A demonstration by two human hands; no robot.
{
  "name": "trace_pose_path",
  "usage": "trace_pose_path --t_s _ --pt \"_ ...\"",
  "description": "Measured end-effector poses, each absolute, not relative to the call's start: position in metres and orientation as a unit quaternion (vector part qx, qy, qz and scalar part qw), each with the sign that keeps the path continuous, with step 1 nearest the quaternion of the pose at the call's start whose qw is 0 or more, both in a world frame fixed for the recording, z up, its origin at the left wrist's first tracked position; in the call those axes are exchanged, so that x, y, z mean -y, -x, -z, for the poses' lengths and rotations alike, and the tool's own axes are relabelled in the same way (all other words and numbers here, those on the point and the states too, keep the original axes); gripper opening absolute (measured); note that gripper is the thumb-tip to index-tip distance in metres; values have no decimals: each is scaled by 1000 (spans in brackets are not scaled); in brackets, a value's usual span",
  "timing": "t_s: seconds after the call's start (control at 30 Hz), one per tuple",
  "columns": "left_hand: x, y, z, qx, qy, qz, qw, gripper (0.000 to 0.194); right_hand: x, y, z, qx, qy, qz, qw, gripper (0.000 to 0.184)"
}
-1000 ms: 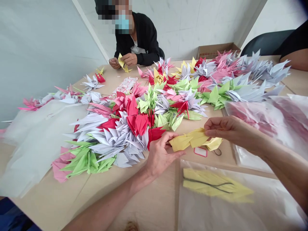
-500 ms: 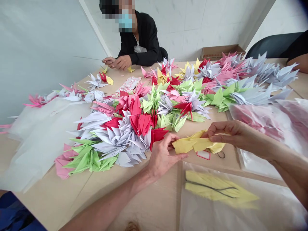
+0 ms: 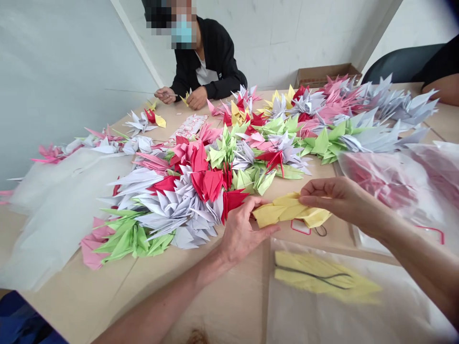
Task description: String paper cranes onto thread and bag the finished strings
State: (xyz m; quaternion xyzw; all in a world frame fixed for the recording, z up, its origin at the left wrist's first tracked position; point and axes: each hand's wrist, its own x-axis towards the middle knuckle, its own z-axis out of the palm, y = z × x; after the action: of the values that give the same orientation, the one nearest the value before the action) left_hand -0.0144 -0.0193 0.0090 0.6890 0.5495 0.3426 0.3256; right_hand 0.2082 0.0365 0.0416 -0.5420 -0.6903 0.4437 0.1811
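A row of flat, overlapping yellow paper cranes (image 3: 281,211) lies between my two hands, just above the table. My left hand (image 3: 244,222) grips its left end, thumb below and fingers behind. With thumb and forefinger, my right hand (image 3: 322,195) pinches the row's top edge towards the right. Below the row lie a red-bordered label (image 3: 300,227) and a small dark loop (image 3: 320,231). Nearer to me is a clear plastic bag (image 3: 315,320) holding yellow folded paper (image 3: 319,277) and a dark cord. Red paper cranes (image 3: 233,203) sit right behind my left hand.
Heaps of grey, green, red and pink paper cranes (image 3: 179,205) spread across the table (image 3: 222,286). Translucent sheeting (image 3: 68,191) lies at left, bags with pink contents (image 3: 387,186) at right. Opposite, a masked person (image 3: 211,57) handles a yellow crane and a thin rod. A cardboard box (image 3: 322,74) stands behind.
My right hand has shifted left along the yellow cranes, while my left hand keeps its grip. Across the table, the other person's hands have moved apart.
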Motion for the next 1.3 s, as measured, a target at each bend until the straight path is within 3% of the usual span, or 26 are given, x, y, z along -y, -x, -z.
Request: trace_pose_path --t_s 0.13,0.27,0.4,0.47,0.6,0.77,0.83,1.03,1.3 --pt "18 12 -11 -553 -701 -334 302 53 -26 -192 -45 692 561 -409 197 24" --pt "16 10 -10 -554 -694 -341 309 47 -20 -182 -51 699 554 -397 215 24" --pt "12 12 -7 -571 -653 -340 363 50 -27 -192 -57 750 501 -318 291 21" --pt "9 14 -5 -578 -627 -335 401 52 -33 -203 -56 776 490 -268 292 31" --pt "4 16 -5 -572 -593 -333 459 55 -39 -213 -46 820 455 -275 210 64" --pt "4 16 -4 -571 -593 -325 467 54 -35 -200 -27 842 444 -235 197 84" --pt "4 16 -4 -575 -589 -323 468 53 -35 -196 -24 836 460 -223 200 79" --pt "4 17 -3 -574 -576 -334 477 50 -38 -200 -32 842 446 -249 175 26" --pt "4 19 -1 -563 -574 -336 490 48 -42 -212 -45 818 489 -274 131 22"
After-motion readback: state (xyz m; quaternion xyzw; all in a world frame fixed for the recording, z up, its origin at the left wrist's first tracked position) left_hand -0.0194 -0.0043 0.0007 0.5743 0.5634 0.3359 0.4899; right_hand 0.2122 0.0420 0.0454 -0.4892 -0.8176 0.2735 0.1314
